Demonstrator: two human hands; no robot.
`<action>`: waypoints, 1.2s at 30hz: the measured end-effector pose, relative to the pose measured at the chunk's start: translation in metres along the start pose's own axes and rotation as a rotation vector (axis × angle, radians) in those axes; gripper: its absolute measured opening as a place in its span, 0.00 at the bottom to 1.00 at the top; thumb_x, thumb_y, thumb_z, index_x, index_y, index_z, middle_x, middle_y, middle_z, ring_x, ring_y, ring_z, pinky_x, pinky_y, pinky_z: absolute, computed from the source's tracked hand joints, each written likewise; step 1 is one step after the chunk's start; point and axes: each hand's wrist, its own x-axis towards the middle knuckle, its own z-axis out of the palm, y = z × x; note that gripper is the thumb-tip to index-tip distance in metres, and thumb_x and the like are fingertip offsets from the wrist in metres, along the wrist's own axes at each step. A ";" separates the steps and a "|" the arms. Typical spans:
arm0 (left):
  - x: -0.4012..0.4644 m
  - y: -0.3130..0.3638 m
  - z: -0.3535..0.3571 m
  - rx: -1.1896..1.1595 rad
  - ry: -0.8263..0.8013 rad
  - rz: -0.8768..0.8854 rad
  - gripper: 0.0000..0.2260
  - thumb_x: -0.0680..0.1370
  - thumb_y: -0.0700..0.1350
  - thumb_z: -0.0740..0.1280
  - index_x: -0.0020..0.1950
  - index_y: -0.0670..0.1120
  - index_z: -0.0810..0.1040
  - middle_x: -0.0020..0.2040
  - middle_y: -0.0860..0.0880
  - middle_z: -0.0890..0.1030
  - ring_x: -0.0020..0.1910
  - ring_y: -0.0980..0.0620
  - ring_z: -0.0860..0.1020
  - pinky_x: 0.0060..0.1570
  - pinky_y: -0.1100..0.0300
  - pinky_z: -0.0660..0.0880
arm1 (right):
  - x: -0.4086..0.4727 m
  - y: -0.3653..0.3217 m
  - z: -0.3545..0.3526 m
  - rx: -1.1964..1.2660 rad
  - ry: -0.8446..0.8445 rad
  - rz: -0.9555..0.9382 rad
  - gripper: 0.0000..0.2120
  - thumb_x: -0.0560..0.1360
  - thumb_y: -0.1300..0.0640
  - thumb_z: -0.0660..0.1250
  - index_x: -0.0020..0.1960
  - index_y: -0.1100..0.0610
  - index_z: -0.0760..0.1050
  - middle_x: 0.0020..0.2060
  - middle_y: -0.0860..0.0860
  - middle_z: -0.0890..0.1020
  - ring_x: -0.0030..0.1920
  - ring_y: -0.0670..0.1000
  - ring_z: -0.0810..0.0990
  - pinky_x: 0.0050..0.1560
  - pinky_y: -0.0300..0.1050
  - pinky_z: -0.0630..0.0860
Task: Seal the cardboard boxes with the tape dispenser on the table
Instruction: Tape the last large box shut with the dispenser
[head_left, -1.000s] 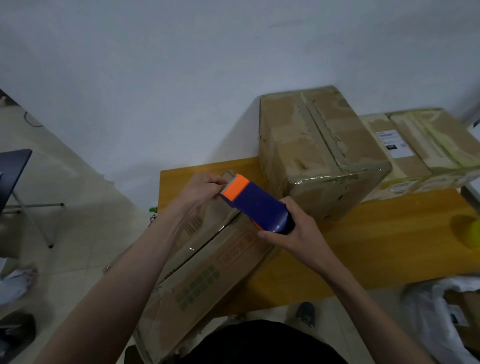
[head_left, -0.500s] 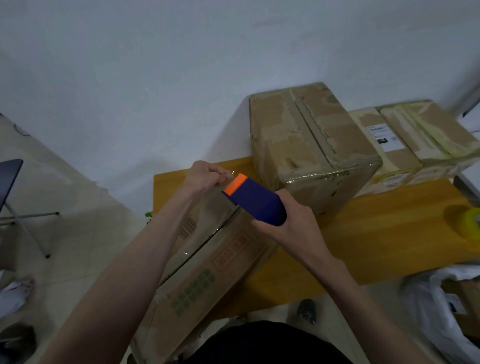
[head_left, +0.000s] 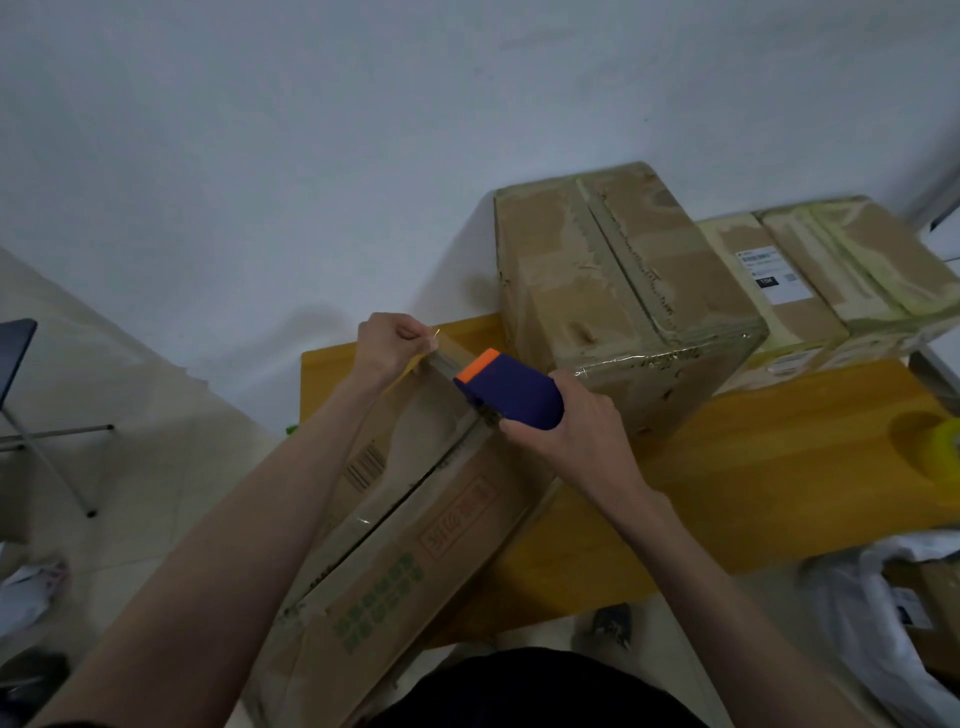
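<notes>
**Tape anchored at the far end of the long box, seam not yet covered**

The long cardboard box lies slantwise over the near left corner of the wooden table, its near end hanging past the edge toward the person. Its two top flaps meet along a dark centre seam that runs the length of the lid. At the far end of that seam the left hand is curled tight, pinching the free end of the clear tape and holding it down at the box's far edge. The right hand is wrapped round the body of the blue tape dispenser, whose orange front points at the left hand; the dispenser sits on the lid just short of that pinched end, with only a brief strip drawn out between them.

By the look of it, this box is at the very start of its sealing: the strip is fixed at one end, and nearly the whole seam toward the person has no fresh strip over it (some older glossy film seems to lie across the lid, hard to read). The pull along the seam, the cut and the pressing down are left.

Behind stand a large taped box and two flatter taped boxes, which already appear closed. A yellow-green tape roll lies at the table's right edge.
</notes>
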 end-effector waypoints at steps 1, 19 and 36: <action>0.003 -0.003 0.002 -0.004 -0.006 -0.003 0.05 0.71 0.41 0.79 0.44 0.44 0.86 0.42 0.48 0.85 0.41 0.58 0.81 0.48 0.65 0.79 | 0.003 0.001 0.001 0.010 -0.006 0.008 0.23 0.70 0.37 0.73 0.53 0.50 0.70 0.42 0.45 0.77 0.40 0.45 0.78 0.40 0.44 0.78; 0.009 -0.027 0.011 0.315 -0.105 0.029 0.32 0.77 0.53 0.73 0.78 0.46 0.67 0.71 0.43 0.76 0.63 0.41 0.78 0.66 0.48 0.73 | 0.022 0.012 0.005 -0.013 -0.074 0.064 0.21 0.71 0.40 0.74 0.51 0.53 0.72 0.42 0.47 0.76 0.42 0.46 0.76 0.35 0.38 0.71; -0.011 -0.048 0.007 0.098 -0.109 0.173 0.10 0.75 0.40 0.75 0.55 0.48 0.87 0.53 0.51 0.83 0.53 0.53 0.80 0.54 0.61 0.76 | 0.008 0.011 0.002 0.082 -0.315 0.128 0.20 0.70 0.42 0.75 0.51 0.50 0.69 0.44 0.49 0.74 0.42 0.49 0.73 0.37 0.42 0.69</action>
